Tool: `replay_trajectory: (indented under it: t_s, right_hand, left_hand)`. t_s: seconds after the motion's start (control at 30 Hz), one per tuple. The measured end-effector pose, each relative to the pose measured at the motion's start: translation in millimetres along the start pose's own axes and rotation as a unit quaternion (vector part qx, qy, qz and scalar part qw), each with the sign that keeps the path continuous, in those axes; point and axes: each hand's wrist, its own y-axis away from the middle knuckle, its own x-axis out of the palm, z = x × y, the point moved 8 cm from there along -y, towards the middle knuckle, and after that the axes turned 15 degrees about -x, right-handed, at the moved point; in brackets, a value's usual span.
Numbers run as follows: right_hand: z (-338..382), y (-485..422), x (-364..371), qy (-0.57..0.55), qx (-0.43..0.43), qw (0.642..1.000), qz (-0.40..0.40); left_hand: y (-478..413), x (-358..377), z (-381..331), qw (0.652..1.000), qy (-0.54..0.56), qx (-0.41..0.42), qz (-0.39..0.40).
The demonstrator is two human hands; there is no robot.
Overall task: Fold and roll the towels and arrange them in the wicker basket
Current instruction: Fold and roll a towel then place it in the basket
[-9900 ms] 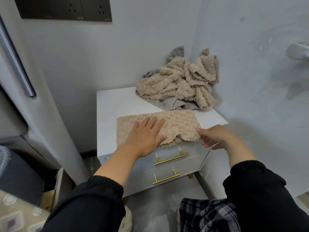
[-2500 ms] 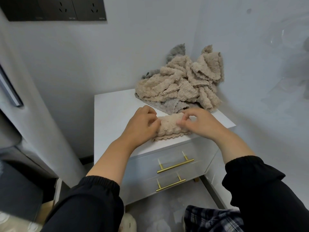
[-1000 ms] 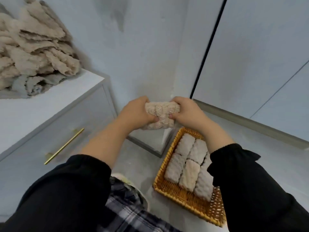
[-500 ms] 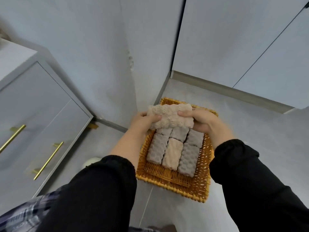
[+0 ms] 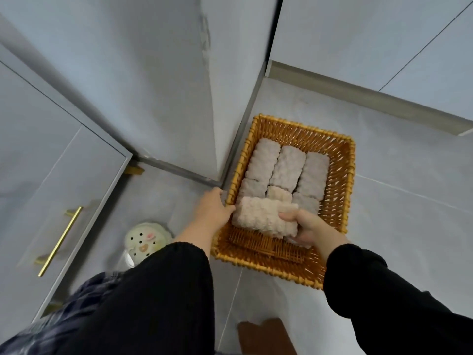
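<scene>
Placement step. Right grip [image 5: 304, 226] curled round right end of rolled towel [image 5: 261, 217], low over near end of wicker basket [image 5: 350, 175]. Left grip [image 5: 212, 208] relaxed, thumb touching roll's left end. Packed rolls [image 5: 286, 167] fill far part. Next, we judge: lower roll crosswise into near gap, release.

No readable text, labels or numbers.

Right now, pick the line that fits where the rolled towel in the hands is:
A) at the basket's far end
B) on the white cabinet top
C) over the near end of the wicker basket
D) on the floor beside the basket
C: the right hand grips the rolled towel low over the near end of the wicker basket, in front of the packed rolls, with the left hand at its other end.
</scene>
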Motion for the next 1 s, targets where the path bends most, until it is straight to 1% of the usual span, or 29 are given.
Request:
replay_trajectory:
  t_s: [0.07, 0.1, 0.13, 0.17, 0.23, 0.3, 0.43, 0.5, 0.57, 0.63, 0.67, 0.7, 0.77, 0.8, 0.83, 0.87, 0.93, 0.97, 1.0]
  right_hand:
    - [-31, -3, -8, 0.027, 0.039, 0.999, -0.021]
    - [-44, -5, -10, 0.046, 0.055, 0.997, -0.025]
    - [-54, -6, -12, 0.061, 0.067, 0.995, -0.029]
    - [-63, -8, -12, 0.069, 0.079, 0.994, -0.036]
    - [-74, -11, -12, 0.067, 0.091, 0.992, -0.051]
    - [-83, -15, -10, 0.032, 0.098, 0.992, -0.067]
    - [-100, -32, 1, -0.045, 0.094, 0.991, -0.087]
    - [-109, -43, 3, -0.038, 0.087, 0.99, -0.1]
    - [-112, -54, -3, 0.036, 0.061, 0.99, -0.125]
    - [-107, -62, -18, 0.179, 0.012, 0.972, -0.152]
    - [-102, -62, -20, 0.264, -0.01, 0.954, -0.145]
    - [-98, -63, -20, 0.354, -0.025, 0.927, -0.122]
    - [-93, -61, -19, 0.493, -0.038, 0.866, -0.077]
    - [-92, -60, -19, 0.519, -0.042, 0.851, -0.064]
    - [-92, -61, -22, 0.524, -0.043, 0.849, -0.053]
    - [-92, -61, -24, 0.503, -0.04, 0.862, -0.043]
    - [-99, -62, -32, 0.371, -0.017, 0.928, -0.032]
    - [-103, -61, -37, 0.3, 0.003, 0.953, -0.03]
    - [-104, -57, -41, 0.25, 0.025, 0.968, -0.029]
  left_hand:
    - [-8, 26, 18, 0.994, -0.069, -0.022, 0.076]
    - [-11, 36, 20, 0.989, -0.1, -0.013, 0.106]
    - [-11, 42, 20, 0.985, -0.125, -0.002, 0.119]
    - [-14, 43, 19, 0.983, -0.143, 0.001, 0.111]
    - [-22, 39, 21, 0.986, -0.145, -0.012, 0.082]
    - [-28, 34, 24, 0.988, -0.14, -0.026, 0.061]
    - [-34, 33, 26, 0.991, -0.12, -0.043, 0.048]
    - [-35, 34, 28, 0.991, -0.117, -0.042, 0.048]
    - [-35, 33, 27, 0.991, -0.121, -0.037, 0.052]
    - [-33, 32, 25, 0.99, -0.123, -0.029, 0.055]
    - [-32, 31, 25, 0.99, -0.123, -0.029, 0.056]
    - [-32, 31, 24, 0.99, -0.123, -0.031, 0.057]
    - [-31, 30, 24, 0.99, -0.123, -0.034, 0.056]
    - [-31, 30, 25, 0.99, -0.121, -0.034, 0.058]
    - [-30, 30, 25, 0.991, -0.118, -0.035, 0.059]
    - [-30, 30, 25, 0.991, -0.115, -0.036, 0.06]
    - [-30, 30, 26, 0.991, -0.108, -0.036, 0.062]
    - [-30, 29, 25, 0.992, -0.105, -0.036, 0.063]
    - [-30, 29, 25, 0.992, -0.101, -0.037, 0.064]
